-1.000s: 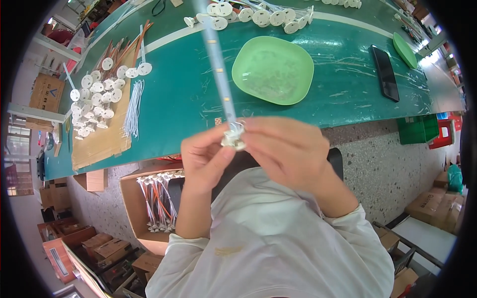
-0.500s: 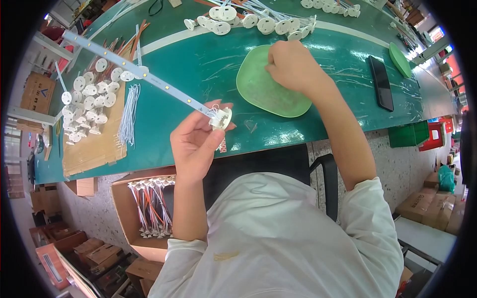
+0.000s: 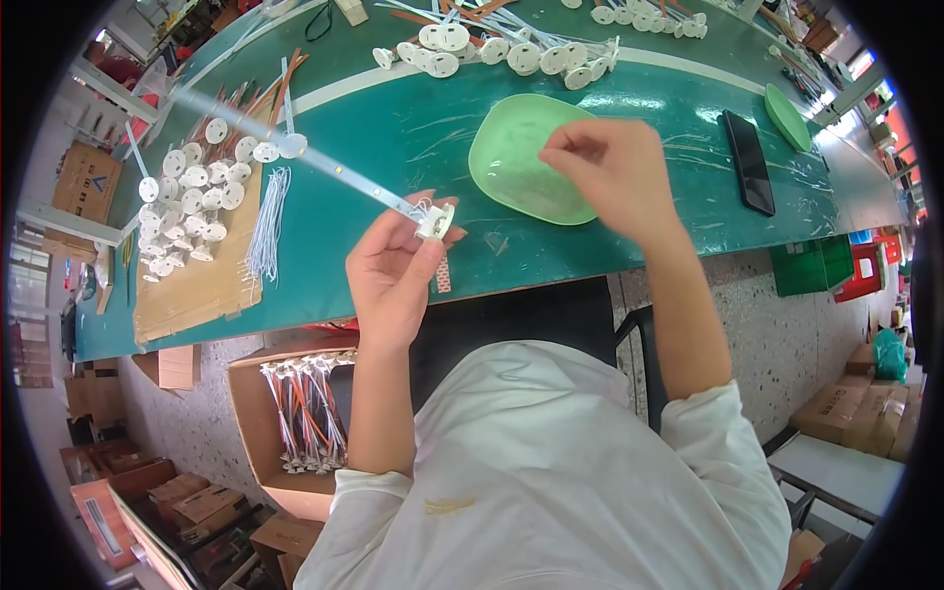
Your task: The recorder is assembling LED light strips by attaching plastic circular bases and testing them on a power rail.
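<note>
My left hand point(image 3: 388, 280) pinches a white round end cap point(image 3: 436, 220) with thin white wires at its base. From the cap a narrow LED light strip point(image 3: 339, 170) sticks out up and to the left, its far end blurred. My right hand point(image 3: 624, 177) hovers over the right side of a shallow green plate point(image 3: 516, 128). Its thumb and forefinger are pressed together, and whatever they may hold is too small to make out. The plate lies on the green table point(image 3: 393, 128), right of the cap.
White-capped strips point(image 3: 197, 197) lie on cardboard at the left, beside a bundle of white wires point(image 3: 268, 221). More capped strips point(image 3: 526, 57) lie along the back. A black phone point(image 3: 749, 162) rests at the right. Below the table edge, a cardboard box point(image 3: 251, 423) holds capped strips.
My right hand has come back from the plate's far edge, toward me and slightly right, fingers pinched. My left hand still holds the capped strip, whose far end has swung a little.
</note>
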Action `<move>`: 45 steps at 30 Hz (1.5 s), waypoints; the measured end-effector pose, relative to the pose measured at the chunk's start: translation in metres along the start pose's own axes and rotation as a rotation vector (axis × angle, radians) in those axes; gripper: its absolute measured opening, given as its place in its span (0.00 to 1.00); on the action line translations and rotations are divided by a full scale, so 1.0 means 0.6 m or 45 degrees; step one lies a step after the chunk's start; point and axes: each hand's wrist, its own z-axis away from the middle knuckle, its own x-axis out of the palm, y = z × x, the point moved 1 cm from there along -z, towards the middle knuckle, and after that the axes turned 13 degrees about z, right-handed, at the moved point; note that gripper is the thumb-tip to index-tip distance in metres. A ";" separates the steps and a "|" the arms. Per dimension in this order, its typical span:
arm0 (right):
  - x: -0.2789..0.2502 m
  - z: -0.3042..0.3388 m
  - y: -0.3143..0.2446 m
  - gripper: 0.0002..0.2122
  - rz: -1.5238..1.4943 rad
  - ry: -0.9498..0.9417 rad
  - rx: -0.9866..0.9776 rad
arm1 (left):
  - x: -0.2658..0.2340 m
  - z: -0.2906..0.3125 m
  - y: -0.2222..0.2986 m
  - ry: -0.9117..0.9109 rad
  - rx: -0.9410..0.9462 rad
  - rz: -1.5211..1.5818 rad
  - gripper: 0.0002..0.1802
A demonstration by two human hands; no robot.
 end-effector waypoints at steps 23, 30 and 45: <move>0.019 0.178 -0.064 0.04 -1.269 0.164 0.212 | 0.132 0.090 0.010 -0.072 0.059 0.111 0.34; 0.031 0.162 -0.067 0.04 -1.208 0.156 0.188 | 0.124 0.075 0.007 -0.071 0.089 -0.054 0.32; 0.030 0.103 -0.044 0.08 -0.484 0.332 -0.130 | 0.103 0.050 0.013 0.071 0.143 -0.090 0.29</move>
